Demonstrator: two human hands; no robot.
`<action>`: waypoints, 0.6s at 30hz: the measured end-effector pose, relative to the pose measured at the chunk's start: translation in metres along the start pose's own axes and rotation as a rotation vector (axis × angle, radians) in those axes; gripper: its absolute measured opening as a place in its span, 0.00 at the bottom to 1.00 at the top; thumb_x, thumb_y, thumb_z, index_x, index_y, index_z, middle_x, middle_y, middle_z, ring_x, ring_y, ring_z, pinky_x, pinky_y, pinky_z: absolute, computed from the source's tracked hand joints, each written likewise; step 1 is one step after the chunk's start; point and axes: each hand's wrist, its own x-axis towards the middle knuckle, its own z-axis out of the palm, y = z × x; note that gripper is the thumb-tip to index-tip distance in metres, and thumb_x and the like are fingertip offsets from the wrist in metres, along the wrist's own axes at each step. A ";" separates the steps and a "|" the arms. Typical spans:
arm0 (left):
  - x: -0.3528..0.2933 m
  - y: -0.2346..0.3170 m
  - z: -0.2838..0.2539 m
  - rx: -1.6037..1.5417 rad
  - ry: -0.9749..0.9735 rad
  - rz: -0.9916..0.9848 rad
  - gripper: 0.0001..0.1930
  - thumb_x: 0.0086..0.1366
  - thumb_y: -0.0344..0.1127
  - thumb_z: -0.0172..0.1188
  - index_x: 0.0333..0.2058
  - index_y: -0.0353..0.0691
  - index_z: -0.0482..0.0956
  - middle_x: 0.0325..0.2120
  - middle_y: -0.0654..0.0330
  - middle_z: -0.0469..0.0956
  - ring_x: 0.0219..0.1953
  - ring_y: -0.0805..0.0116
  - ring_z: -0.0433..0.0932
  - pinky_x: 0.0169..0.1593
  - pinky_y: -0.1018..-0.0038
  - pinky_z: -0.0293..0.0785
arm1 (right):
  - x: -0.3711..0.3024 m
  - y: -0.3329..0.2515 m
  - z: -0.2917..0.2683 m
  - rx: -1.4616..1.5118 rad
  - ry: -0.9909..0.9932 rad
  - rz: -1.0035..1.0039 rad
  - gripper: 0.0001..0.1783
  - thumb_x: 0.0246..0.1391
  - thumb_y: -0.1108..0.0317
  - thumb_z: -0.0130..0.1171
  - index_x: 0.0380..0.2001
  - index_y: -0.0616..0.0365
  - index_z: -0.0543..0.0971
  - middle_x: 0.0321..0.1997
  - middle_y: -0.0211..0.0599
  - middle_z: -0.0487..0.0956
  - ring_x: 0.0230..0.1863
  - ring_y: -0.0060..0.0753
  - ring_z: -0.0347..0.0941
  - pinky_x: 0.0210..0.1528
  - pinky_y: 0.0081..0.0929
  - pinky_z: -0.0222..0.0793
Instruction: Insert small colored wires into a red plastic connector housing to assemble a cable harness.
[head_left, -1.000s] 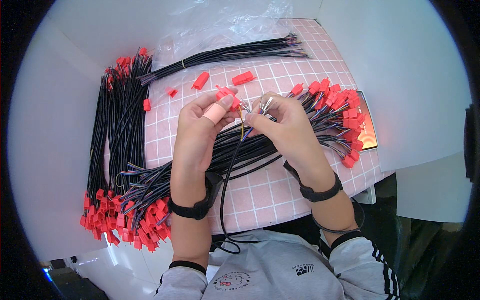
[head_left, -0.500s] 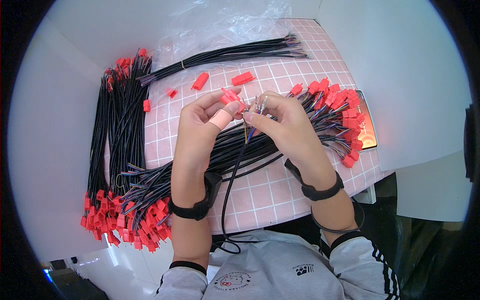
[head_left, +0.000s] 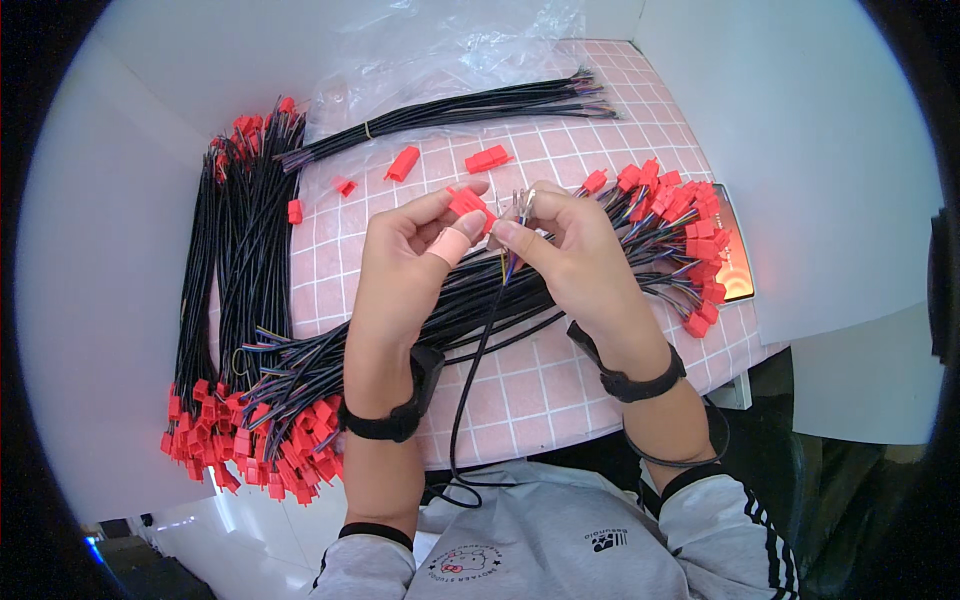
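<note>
Between its thumb and fingers my left hand grips a red plastic connector housing. A pale strip of tape wraps that thumb. Close against it, my right hand pinches the thin coloured wires at the end of a black cable; their metal terminals stick up by the fingertips. Whether a wire sits inside the housing is hidden by the fingers. The cable hangs down over the table's front edge onto my lap. Beneath both hands lies a thick bundle of black cables with red connectors.
Loose red housings lie beyond my hands. A banded bundle of bare-ended cables rests on clear plastic at the back. More finished cables are stacked left. A phone lies right, beside red connectors. White panels flank the checked table.
Both hands stay together and have shifted very slightly. The red housing has tilted and moved a little down and right, nearer the right fingertips. The hanging cable has swung slightly right.
</note>
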 end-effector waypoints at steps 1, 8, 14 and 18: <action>-0.001 0.000 0.000 0.048 -0.020 0.007 0.14 0.54 0.27 0.54 0.39 0.27 0.72 0.31 0.57 0.75 0.33 0.76 0.72 0.40 0.81 0.68 | 0.000 -0.001 0.000 -0.045 0.015 -0.027 0.09 0.43 0.70 0.56 0.20 0.69 0.73 0.21 0.37 0.67 0.23 0.27 0.66 0.26 0.23 0.60; 0.004 -0.007 -0.004 -0.086 0.057 0.021 0.14 0.55 0.29 0.53 0.40 0.26 0.71 0.33 0.57 0.74 0.32 0.77 0.72 0.39 0.81 0.68 | 0.002 -0.012 0.001 0.236 0.062 0.186 0.09 0.46 0.70 0.54 0.20 0.67 0.72 0.20 0.34 0.71 0.22 0.21 0.68 0.23 0.18 0.66; 0.003 -0.002 -0.006 -0.334 0.064 -0.045 0.16 0.57 0.30 0.50 0.42 0.26 0.69 0.32 0.58 0.74 0.32 0.75 0.71 0.41 0.78 0.67 | 0.000 -0.008 -0.005 0.181 -0.040 0.181 0.09 0.46 0.70 0.53 0.20 0.65 0.72 0.19 0.33 0.72 0.21 0.19 0.69 0.22 0.16 0.67; 0.001 -0.001 -0.005 -0.372 0.007 -0.048 0.16 0.57 0.30 0.49 0.43 0.26 0.69 0.32 0.57 0.73 0.34 0.74 0.71 0.42 0.77 0.67 | 0.000 -0.009 -0.005 0.081 -0.092 0.131 0.07 0.42 0.71 0.52 0.19 0.65 0.72 0.17 0.32 0.72 0.20 0.19 0.68 0.22 0.17 0.65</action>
